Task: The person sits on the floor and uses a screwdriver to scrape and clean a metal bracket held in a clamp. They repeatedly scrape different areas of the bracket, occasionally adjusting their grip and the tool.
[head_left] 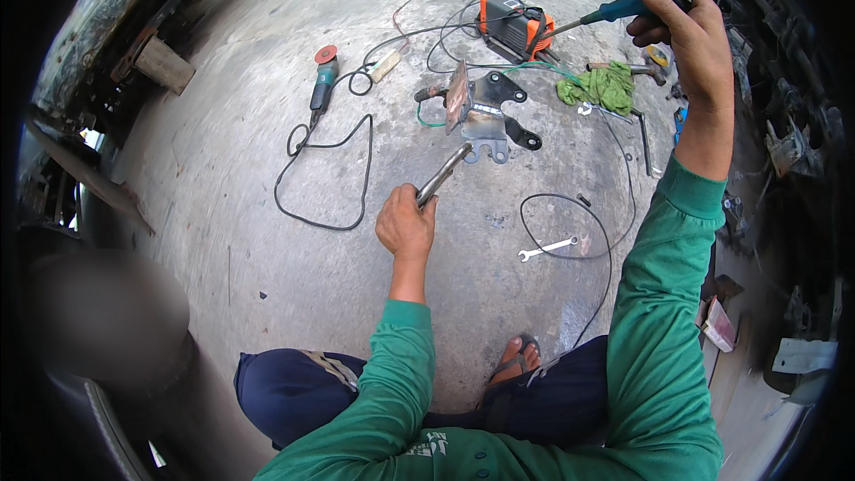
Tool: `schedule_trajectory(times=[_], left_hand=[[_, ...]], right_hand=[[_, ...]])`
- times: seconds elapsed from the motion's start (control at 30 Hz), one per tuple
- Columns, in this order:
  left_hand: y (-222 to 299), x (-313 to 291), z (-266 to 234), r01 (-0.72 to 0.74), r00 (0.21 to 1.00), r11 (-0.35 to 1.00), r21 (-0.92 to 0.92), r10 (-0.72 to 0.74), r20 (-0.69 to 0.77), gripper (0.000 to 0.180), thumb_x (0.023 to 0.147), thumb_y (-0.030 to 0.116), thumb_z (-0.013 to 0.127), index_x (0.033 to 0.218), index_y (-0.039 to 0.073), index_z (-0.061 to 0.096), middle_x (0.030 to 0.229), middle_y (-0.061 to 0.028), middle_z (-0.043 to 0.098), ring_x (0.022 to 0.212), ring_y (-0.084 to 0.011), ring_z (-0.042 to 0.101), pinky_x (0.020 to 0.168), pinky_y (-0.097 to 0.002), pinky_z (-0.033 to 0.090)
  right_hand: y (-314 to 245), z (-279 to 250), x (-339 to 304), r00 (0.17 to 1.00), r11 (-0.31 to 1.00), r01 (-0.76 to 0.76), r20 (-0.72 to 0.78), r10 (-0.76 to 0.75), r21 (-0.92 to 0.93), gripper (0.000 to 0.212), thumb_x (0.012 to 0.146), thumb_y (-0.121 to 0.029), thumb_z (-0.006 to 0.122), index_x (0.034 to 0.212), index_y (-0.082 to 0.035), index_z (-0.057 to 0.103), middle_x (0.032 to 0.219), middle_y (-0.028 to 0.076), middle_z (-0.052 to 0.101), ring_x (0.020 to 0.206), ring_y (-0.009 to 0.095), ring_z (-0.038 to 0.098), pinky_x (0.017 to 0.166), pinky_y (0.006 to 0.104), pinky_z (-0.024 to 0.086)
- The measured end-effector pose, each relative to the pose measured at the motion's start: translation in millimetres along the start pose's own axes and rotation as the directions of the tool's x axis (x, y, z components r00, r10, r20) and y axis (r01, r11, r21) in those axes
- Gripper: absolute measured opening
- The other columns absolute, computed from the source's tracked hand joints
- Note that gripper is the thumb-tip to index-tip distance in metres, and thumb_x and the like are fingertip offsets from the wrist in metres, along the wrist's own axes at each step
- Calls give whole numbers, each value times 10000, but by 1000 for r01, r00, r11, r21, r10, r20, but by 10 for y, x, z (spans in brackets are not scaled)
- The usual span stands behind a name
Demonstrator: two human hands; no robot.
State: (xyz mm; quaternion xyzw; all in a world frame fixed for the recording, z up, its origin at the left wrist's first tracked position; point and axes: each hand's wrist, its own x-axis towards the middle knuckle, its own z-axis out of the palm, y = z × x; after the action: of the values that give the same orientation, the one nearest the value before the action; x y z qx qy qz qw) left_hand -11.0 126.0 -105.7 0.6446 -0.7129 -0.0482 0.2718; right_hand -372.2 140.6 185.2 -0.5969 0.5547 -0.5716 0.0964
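Observation:
My left hand (pixel 408 219) is closed around a long shiny metal hand tool (pixel 443 176), whose exact kind I cannot make out. Its far end meets or overlaps the lower edge of a steel bracket (pixel 485 127) on the floor. That bracket has holed lugs, dark arms and a rusty upright plate (pixel 458 98). Raised at the upper right, my right hand (pixel 681 31) grips a screwdriver by its blue handle (pixel 628 7). The screwdriver's shaft points left and down, its tip seen against the orange and black machine (pixel 514 25).
An angle grinder (pixel 325 80) with a red disc lies left, its black cord (pixel 370 169) looping nearby. A combination wrench (pixel 548 249) and a cable lie in front of me. A green rag (pixel 601 86), a hammer (pixel 655 73) and a hex key (pixel 642 142) lie right. Metal parts line both sides.

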Motion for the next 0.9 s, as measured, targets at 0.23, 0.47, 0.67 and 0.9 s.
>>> schedule_trajectory(times=[0.23, 0.47, 0.67, 0.9], left_hand=[[254, 65, -198, 125, 982, 975, -183, -96, 160, 369, 782, 310, 894, 890, 58, 648, 860, -93, 693, 789, -303, 671, 686, -443, 499], [499, 7, -43, 412, 911, 248, -877, -91, 402, 394, 836, 251, 889, 1025, -23, 681, 853, -39, 665, 716, -94, 552, 645, -298, 461], [488, -216, 217, 817, 556, -203, -539, 31, 831, 265, 863, 140, 790, 845, 129, 527, 664, 23, 495, 483, -98, 425, 422, -261, 347], [193, -487, 675, 804, 274, -570, -172, 97, 957, 277, 882, 190, 778, 812, 149, 513, 649, 28, 478, 484, -89, 412, 417, -257, 337]], right_hand=[[-146, -125, -80, 993, 995, 103, -65, -103, 4, 313, 1000, -280, 718, 1193, -40, 657, 997, 100, 772, 736, 135, 721, 653, 281, 598], [-591, 86, -170, 978, 989, 83, -203, -57, 125, 130, 972, -92, 687, 1010, 13, 620, 845, 131, 724, 579, 179, 698, 490, 283, 577], [-557, 119, -205, 981, 992, 100, -177, -84, 81, 135, 965, -92, 682, 1023, 9, 615, 846, 140, 723, 573, 174, 692, 484, 287, 573], [-453, 301, -213, 993, 992, 103, -63, -99, 74, 136, 946, -70, 694, 1020, 3, 606, 828, 143, 733, 556, 156, 685, 482, 277, 571]])
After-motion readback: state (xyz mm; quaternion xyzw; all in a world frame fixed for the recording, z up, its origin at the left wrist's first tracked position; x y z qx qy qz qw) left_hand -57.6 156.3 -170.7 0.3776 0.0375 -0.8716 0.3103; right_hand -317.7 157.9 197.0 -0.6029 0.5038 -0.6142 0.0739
